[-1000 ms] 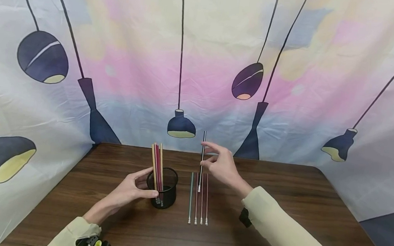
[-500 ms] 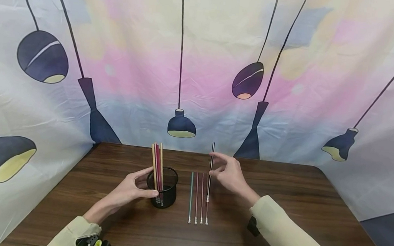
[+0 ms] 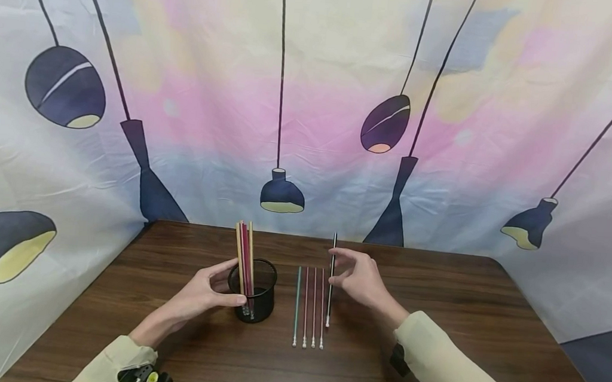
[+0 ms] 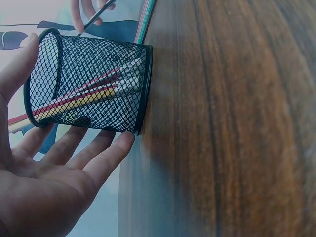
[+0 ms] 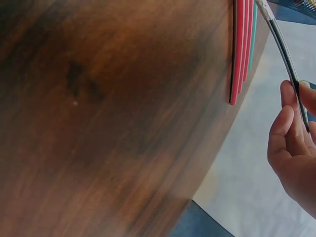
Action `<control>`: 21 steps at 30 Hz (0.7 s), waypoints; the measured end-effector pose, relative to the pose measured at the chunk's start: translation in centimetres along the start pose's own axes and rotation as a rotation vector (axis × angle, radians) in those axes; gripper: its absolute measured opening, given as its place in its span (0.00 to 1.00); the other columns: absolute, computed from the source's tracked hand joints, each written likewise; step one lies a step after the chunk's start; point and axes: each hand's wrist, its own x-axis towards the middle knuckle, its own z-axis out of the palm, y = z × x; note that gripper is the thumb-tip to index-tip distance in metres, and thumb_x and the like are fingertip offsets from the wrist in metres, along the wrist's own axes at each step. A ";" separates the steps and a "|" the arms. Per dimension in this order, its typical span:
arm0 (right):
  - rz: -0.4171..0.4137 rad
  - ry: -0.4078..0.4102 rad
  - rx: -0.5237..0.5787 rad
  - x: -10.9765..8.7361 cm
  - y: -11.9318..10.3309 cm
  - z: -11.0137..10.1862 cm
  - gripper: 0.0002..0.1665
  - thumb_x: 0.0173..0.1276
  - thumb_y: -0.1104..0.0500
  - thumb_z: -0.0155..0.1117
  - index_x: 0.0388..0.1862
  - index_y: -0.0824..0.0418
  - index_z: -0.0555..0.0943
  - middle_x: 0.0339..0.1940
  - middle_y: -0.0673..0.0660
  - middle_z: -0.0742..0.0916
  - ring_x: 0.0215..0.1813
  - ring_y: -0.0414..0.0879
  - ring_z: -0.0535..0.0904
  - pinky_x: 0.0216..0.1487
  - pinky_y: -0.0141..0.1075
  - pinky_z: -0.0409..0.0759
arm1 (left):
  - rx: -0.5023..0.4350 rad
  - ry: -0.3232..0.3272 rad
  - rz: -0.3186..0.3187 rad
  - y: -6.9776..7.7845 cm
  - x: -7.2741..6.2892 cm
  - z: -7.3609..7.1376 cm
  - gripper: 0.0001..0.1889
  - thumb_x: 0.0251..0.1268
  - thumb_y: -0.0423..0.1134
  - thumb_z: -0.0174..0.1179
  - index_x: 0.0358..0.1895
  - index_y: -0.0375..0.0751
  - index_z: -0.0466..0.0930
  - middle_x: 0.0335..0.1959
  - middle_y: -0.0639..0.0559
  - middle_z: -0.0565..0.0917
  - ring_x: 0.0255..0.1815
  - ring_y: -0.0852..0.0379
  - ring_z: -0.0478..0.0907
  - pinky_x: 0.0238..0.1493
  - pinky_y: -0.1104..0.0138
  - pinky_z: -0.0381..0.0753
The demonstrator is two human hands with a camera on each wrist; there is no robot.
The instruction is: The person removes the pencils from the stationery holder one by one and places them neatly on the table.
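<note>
Four pencils, head view: on the counter, right hand pinching black pencil beside them.
Mesh cup, left wrist: left hand grips it, pencil ends showing through.
Black pencil, right wrist: slants off the counter.

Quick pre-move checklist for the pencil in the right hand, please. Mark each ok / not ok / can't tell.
1. Mesh cup upright, held by left hand: ok.
2. Black pencil pinched by right hand: ok.
3. Black pencil's silver end pointing toward the person, like those in the row: ok.
4. Row lined up, green pencil then three red pencils: ok, side by side.
5. Black pencil laid flat on the table: not ok, held above it.
6. Exact height above the table: cannot tell.
</note>
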 end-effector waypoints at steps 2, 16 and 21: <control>-0.006 -0.006 -0.007 -0.1 0.3 0.1 0.35 0.56 0.74 0.80 0.64 0.59 0.86 0.42 0.56 0.90 0.28 0.42 0.87 0.33 0.39 0.82 | -0.001 0.001 0.000 0.0 0.0 0.0 0.49 0.67 0.35 0.73 0.85 0.33 0.51 0.77 0.29 0.66 0.75 0.34 0.69 0.65 0.57 0.75; 0.056 -0.073 -0.031 -0.9 1.0 0.4 0.34 0.52 0.72 0.82 0.61 0.63 0.87 0.37 0.54 0.88 0.31 0.43 0.85 0.35 0.41 0.83 | 0.002 0.004 -0.004 0.0 -0.1 0.0 0.49 0.67 0.36 0.74 0.85 0.34 0.52 0.77 0.30 0.67 0.75 0.34 0.69 0.66 0.56 0.75; 0.073 -0.091 -0.053 -1.1 1.0 0.5 0.34 0.51 0.72 0.83 0.60 0.63 0.87 0.36 0.52 0.88 0.37 0.45 0.85 0.39 0.42 0.82 | 0.004 0.005 -0.003 0.0 -0.1 0.0 0.49 0.67 0.36 0.74 0.85 0.35 0.52 0.77 0.30 0.67 0.74 0.35 0.70 0.66 0.56 0.75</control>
